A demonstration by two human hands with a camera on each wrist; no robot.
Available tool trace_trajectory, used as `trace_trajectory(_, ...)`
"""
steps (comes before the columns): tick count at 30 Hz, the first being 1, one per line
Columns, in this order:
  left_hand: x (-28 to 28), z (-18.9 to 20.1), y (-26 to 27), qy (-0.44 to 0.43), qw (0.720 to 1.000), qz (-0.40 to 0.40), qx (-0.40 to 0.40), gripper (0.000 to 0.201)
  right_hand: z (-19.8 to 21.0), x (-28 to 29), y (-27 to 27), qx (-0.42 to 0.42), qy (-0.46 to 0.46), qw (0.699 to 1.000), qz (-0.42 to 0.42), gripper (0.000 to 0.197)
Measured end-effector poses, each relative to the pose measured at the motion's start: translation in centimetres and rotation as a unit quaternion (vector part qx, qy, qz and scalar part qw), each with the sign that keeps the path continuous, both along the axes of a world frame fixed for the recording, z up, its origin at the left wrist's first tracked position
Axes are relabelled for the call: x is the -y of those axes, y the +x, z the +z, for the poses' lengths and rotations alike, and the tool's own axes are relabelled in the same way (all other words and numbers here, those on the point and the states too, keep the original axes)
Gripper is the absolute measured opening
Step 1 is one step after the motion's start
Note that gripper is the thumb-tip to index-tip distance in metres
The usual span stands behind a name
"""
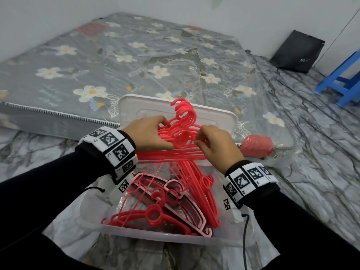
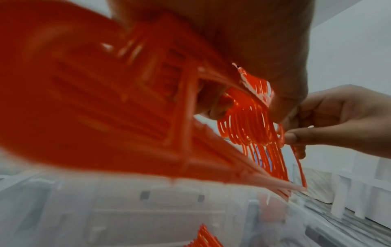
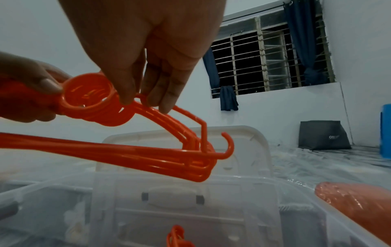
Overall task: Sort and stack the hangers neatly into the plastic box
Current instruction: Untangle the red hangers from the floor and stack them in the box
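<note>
A bundle of several red plastic hangers is held level above the clear plastic box. My left hand grips the bundle at its left shoulder near the rings. My right hand pinches the ring and neck of the nearest hanger with thumb and fingers. The hooks point away from me. More red hangers and pink ones lie loosely in the box. In the left wrist view the bundle fills the frame, blurred.
The box's white lid leans behind the box against a flowered mattress. A red wrapped roll lies right of the lid. A blue stool and a dark bag stand at the far right on the marble-pattern floor.
</note>
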State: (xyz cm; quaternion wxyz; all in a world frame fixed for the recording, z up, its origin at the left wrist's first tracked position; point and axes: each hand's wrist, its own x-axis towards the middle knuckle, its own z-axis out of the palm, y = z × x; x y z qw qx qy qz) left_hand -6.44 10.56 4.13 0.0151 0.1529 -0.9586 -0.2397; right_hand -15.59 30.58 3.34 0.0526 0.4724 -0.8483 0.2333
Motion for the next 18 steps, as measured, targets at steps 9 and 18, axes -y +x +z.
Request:
trace_trajectory(9,-0.4,-0.1,0.3,0.003,0.999,-0.038,0.001,0.037,-0.3,0.1,-0.7,-0.074,0.104,0.99,-0.052,0.058)
trace_trajectory(18,-1.9,-1.1,0.2,-0.042,0.995,-0.091,-0.01,0.037,-1.3,0.7,-0.7,-0.033,0.131,0.99,-0.044,0.019)
